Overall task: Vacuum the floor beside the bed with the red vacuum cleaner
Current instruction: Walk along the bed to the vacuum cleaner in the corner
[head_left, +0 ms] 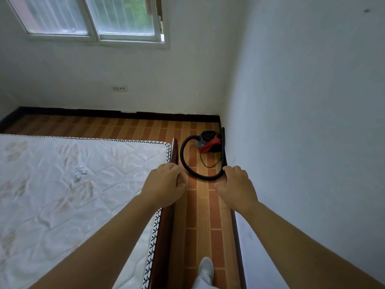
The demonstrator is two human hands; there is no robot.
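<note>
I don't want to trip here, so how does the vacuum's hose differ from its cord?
The hose is thick and sweeps in a wide arc; the cord is thin and lies in a small loop inside that arc. Both are dark, lie on the floor and lead from the red vacuum.

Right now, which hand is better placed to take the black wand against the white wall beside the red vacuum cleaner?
Likely the right hand: it is nearest the black wand, on that same side; the left hand is over the wooden bed frame.
</note>
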